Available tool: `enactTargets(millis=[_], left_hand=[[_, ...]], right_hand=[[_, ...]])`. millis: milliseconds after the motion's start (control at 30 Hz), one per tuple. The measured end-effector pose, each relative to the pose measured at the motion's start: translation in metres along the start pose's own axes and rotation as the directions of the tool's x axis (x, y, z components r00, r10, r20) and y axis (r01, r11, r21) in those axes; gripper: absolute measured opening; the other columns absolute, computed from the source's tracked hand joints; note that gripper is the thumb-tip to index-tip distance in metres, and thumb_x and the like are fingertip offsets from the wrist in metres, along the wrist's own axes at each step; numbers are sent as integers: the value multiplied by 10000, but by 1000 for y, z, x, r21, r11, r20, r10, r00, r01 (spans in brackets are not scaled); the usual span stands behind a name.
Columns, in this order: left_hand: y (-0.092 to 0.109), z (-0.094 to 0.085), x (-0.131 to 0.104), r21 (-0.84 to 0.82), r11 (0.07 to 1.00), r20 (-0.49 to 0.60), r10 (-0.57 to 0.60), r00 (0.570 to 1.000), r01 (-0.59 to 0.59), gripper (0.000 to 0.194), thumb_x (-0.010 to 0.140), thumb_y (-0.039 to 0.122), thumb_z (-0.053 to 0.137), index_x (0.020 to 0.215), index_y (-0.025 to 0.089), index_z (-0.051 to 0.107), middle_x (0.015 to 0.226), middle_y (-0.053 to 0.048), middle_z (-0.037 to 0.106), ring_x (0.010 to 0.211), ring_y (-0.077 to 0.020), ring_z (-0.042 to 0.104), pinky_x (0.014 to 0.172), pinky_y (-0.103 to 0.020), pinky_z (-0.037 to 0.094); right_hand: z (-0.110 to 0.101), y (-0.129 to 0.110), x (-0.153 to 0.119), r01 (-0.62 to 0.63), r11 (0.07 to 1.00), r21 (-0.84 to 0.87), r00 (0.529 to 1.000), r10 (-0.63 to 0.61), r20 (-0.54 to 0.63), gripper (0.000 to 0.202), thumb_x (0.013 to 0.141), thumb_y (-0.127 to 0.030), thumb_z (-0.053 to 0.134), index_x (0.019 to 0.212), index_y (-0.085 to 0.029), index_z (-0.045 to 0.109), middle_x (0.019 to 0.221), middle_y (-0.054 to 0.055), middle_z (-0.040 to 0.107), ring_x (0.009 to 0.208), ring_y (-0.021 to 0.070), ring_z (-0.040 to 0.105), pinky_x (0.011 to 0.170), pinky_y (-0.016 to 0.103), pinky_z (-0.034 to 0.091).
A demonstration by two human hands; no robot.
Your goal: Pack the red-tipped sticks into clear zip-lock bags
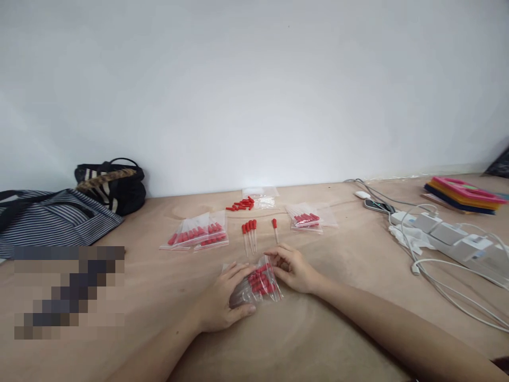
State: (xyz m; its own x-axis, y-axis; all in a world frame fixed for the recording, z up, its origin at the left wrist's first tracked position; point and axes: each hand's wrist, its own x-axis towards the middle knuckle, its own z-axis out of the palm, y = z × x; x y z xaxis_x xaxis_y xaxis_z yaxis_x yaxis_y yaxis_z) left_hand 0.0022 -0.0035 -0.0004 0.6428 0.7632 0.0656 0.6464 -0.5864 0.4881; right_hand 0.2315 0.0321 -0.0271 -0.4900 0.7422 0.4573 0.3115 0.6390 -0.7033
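Observation:
A clear zip bag [259,285] of droppers with red bulbs lies flat on the table in front of me. Over its left side rests my left hand [228,300], fingers stretched out and thumb apart along the near edge. My right hand [292,268] has its fingers curled, pinching the bag's upper right edge. Just beyond are several loose droppers [249,233] side by side, and a single dropper [275,228] to their right. Farther back sit loose red bulbs [240,203] beside a clear bag [264,197] with thin clear tubes.
Filled zip bags [199,232] lie to the left, and more filled bags [306,216] to the right. A power strip [449,239] with chargers and white cables [445,294] occupies the right side. At far left are a striped cloth [59,217] and a black bag [131,191].

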Motion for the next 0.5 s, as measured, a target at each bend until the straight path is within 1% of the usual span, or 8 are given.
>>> enactTargets(millis=[67, 133, 167, 233, 300, 367, 433, 500], left_hand=[[1, 0, 0, -1, 1000, 16, -21, 1000, 21, 659, 754, 397, 601, 1325, 255, 304, 1359, -73, 391, 1260, -318, 308, 1041, -537, 219], [1, 0, -1, -10, 999, 22, -33, 999, 33, 657, 754, 395, 598, 1323, 249, 306, 1358, -80, 387, 1257, -323, 309, 1031, -536, 239], [0, 0, -1, -17, 999, 16, -28, 999, 28, 656, 753, 394, 596, 1323, 245, 306, 1353, -82, 389, 1250, -320, 319, 1026, -526, 255], [-1, 2, -2, -33, 999, -10, -4, 1000, 4, 655, 755, 382, 589, 1326, 245, 299, 1347, -81, 387, 1234, -306, 343, 1018, -495, 288], [-3, 3, -2, -45, 999, -28, 11, 1000, -13, 664, 752, 370, 589, 1331, 249, 289, 1354, -79, 369, 1224, -294, 359, 1008, -465, 316], [-5, 4, -3, -45, 999, -30, 6, 1000, -7, 679, 749, 368, 595, 1338, 252, 279, 1368, -80, 346, 1227, -295, 354, 1004, -456, 325], [-7, 5, -4, -44, 999, -23, 3, 1000, -4, 699, 743, 382, 605, 1343, 258, 271, 1372, -81, 338, 1228, -302, 351, 1003, -461, 323], [-9, 6, -4, -50, 999, -13, 8, 1000, -9, 716, 737, 408, 612, 1346, 266, 264, 1372, -81, 336, 1227, -308, 349, 1002, -470, 320]], right_hand=[[-5, 0, 5, 41, 996, -78, 998, -37, 50, 371, 770, -95, 518, 1131, -182, 526, 1029, 91, 523, 907, 163, 549, 774, 321, 482], [-9, 0, 9, 117, 984, -134, 984, -97, 146, 399, 789, -92, 501, 1177, -185, 512, 1125, 105, 520, 1031, 187, 503, 868, 357, 431], [-11, 0, 11, 150, 977, -152, 974, -119, 195, 406, 799, -89, 488, 1194, -184, 503, 1149, 104, 528, 1054, 189, 493, 890, 365, 411], [-14, 1, 14, 188, 968, -167, 954, -139, 265, 390, 818, -97, 474, 1197, -181, 507, 1147, 94, 563, 1033, 184, 510, 892, 365, 396], [-16, 1, 15, 187, 972, -141, 944, -138, 301, 326, 834, -139, 489, 1152, -183, 545, 1091, 79, 608, 985, 173, 541, 886, 362, 388], [-18, 2, 16, 155, 985, -76, 937, -122, 327, 274, 835, -205, 525, 1103, -184, 580, 1025, 68, 641, 940, 163, 566, 882, 358, 386], [-21, 3, 16, 126, 992, 14, 926, -123, 356, 275, 825, -260, 555, 1086, -185, 596, 993, 61, 657, 908, 157, 582, 876, 352, 390], [-23, 2, 15, 109, 989, 100, 916, -139, 377, 272, 823, -282, 559, 1075, -192, 611, 999, 59, 662, 894, 149, 590, 877, 344, 391]])
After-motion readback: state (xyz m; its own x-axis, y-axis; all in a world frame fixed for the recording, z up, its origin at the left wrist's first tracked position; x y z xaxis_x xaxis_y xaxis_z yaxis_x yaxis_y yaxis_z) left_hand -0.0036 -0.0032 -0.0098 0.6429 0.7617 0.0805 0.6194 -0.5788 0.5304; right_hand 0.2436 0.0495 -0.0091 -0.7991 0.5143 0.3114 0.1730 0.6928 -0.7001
